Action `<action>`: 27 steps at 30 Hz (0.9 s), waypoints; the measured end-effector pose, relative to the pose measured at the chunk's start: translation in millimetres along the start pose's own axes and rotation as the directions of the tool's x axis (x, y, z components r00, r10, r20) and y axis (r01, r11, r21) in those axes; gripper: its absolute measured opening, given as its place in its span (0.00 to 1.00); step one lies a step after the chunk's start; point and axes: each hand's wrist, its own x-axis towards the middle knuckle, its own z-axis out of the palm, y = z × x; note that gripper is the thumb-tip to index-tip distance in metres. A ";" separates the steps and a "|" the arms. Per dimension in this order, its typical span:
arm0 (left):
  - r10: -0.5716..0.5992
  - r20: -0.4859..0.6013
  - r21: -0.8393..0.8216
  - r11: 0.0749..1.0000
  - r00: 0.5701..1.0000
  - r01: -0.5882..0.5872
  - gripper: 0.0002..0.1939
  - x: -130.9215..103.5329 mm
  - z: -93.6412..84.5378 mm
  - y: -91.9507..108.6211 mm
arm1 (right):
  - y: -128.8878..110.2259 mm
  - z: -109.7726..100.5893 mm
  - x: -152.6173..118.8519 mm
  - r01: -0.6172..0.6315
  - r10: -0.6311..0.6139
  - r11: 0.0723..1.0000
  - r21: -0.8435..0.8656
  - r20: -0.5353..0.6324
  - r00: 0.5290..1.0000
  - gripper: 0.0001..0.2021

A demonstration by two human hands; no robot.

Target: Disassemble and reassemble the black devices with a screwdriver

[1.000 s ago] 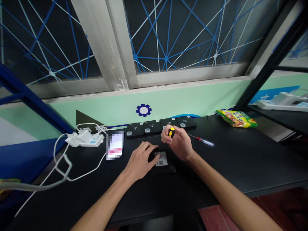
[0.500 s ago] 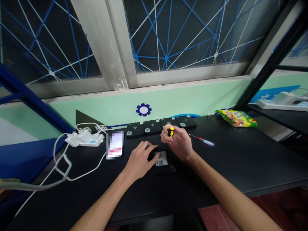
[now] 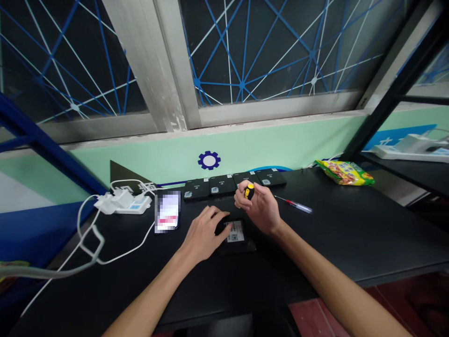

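Note:
My left hand [image 3: 206,233] lies over a flat black box [image 3: 242,248] on the desk. The thumb presses on its white printed label [image 3: 235,231], and the other fingers reach round the far left side, partly covering it. Above and right of the box, my right hand [image 3: 261,206] is closed round a short yellow-and-black screwdriver [image 3: 249,191]. Its rounded handle end faces up; the shaft is hidden, so I cannot tell whether the tip touches the box. A thin screwdriver [image 3: 300,206] with a clear handle and red collar lies to the right.
Several similar black boxes [image 3: 222,185] stand in a row along the wall. A phone [image 3: 168,211] with a blurred screen lies left, beside a white power strip [image 3: 131,204] with loose cables. A yellow-green snack bag [image 3: 345,173] sits at the back right.
The yellow-and-black handle has turned in my right hand: its yellow side patch has shifted leftward. My left hand and the black box look unmoved.

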 end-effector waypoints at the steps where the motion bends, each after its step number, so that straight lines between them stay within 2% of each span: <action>1: 0.001 -0.001 -0.002 1.000 1.000 -0.001 0.14 0.0 0.1 0.0 | -0.3 0.1 -0.1 0.003 -0.003 1.000 0.006 -0.001 1.000 0.13; 4: -0.004 -0.003 -0.004 1.000 1.000 0.004 0.14 -0.1 -0.1 -0.1 | 0.0 -0.1 0.7 0.007 -0.007 1.000 -0.015 -0.008 1.000 0.13; 10: 0.011 -0.020 -0.007 1.000 1.000 -0.011 0.14 -0.7 0.1 -0.7 | 1.9 -1.2 2.0 -0.008 0.007 0.997 -0.081 -0.003 1.000 0.22; 12: 0.016 -0.031 -0.004 1.000 0.999 -0.016 0.13 -0.8 0.7 -0.8 | 1.4 -1.1 1.2 -0.004 0.004 0.999 -0.046 0.007 1.000 0.21; 17: 0.007 -0.044 -0.001 1.000 0.999 -0.008 0.13 -0.4 0.2 0.7 | 0.4 -0.3 0.1 0.010 -0.010 1.000 0.025 0.018 1.000 0.11; 24: 0.002 -0.044 0.000 1.000 0.999 -0.002 0.13 -0.1 -1.2 2.3 | 2.3 -2.0 1.6 -0.014 0.014 0.996 -0.087 -0.006 1.000 0.22; 27: 0.000 -0.032 0.006 1.000 0.999 0.000 0.13 -0.8 0.3 1.3 | 1.6 -1.0 0.7 -0.014 0.013 0.998 -0.060 -0.008 1.000 0.17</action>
